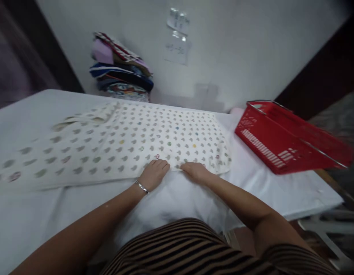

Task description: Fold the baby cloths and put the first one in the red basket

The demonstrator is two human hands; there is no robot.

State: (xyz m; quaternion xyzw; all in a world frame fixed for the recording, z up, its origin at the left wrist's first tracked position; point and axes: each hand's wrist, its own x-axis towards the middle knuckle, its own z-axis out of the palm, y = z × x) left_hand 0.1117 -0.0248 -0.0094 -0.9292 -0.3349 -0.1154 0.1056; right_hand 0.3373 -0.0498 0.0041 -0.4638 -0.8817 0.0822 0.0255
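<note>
A cream garment (148,133) with a small grey print and a few coloured motifs is spread across the white-covered table. It looks like folded trousers, though the exact kind is hard to tell. At the middle of its near edge, my left hand (154,173), with a silver bracelet at the wrist, has its fingers closed over the fabric. Just to the right, my right hand (195,172) pinches the same edge between thumb and fingers. Toward the far left, one part of the cloth is folded up in a loose flap.
On the table's right side stands a red plastic shopping basket (274,137) with metal handles. A stack of folded clothes (122,72) leans near the white wall at the back. Paper notes (177,49) are taped to that wall. The white table cover (280,191) ends at the right.
</note>
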